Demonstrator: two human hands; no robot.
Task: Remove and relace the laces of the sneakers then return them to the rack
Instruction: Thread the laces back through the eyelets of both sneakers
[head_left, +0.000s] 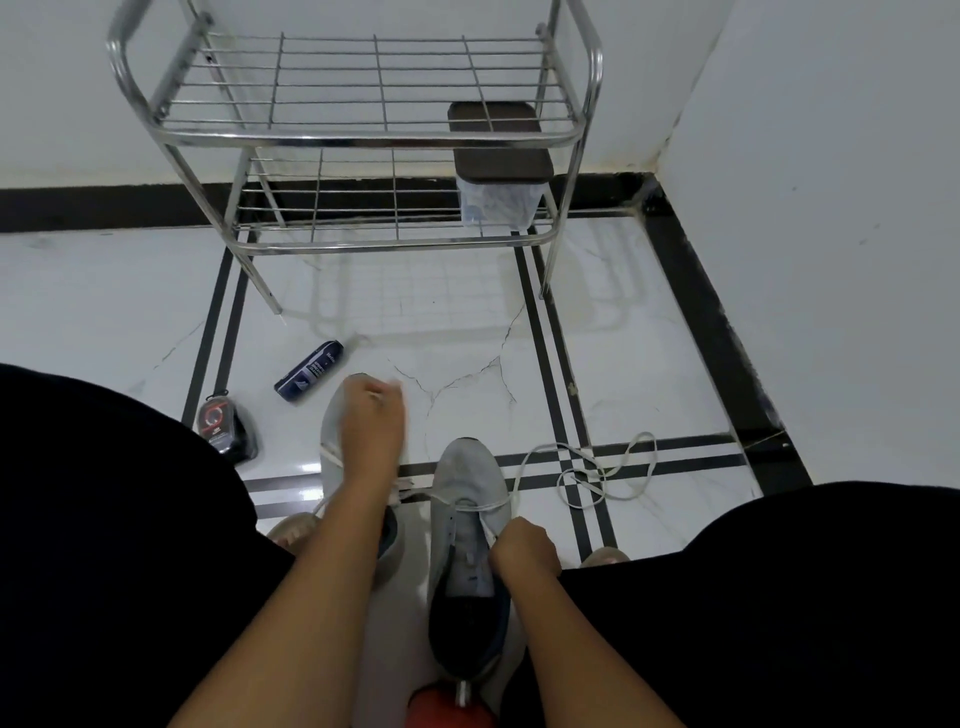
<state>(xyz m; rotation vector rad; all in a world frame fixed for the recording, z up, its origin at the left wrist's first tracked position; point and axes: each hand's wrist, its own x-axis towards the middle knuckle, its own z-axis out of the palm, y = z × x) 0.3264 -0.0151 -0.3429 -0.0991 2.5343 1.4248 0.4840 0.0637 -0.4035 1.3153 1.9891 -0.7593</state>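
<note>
We are seated over two grey sneakers on the tiled floor, with the steel rack standing well beyond them against the wall. Our right hand is curled at the eyelet row of the right sneaker, apparently pinching the lace or the upper edge there; the exact contact is hidden under the fingers. Our left hand is blurred over the toe of the left sneaker, fingers closed, and it looks to be pulling a white lace strand, though we cannot tell this for certain. A length of the lace lies in loose loops on the floor just right of the right sneaker. Judgement: we are drawing lace through the lower eyelets. To do this well, the right hand should pin the upper steady while the left draws the strand straight out along the eyelet line, with no sideways drag, keeping both ends even and the loose loops free of knots. Orientation: both sneakers lie sole down, toes pointing away from us toward the rack, heels toward our body; their long axes run near parallel, side by side, the left one set further forward. A dark blue can and a small black tin lie to the left.
</note>
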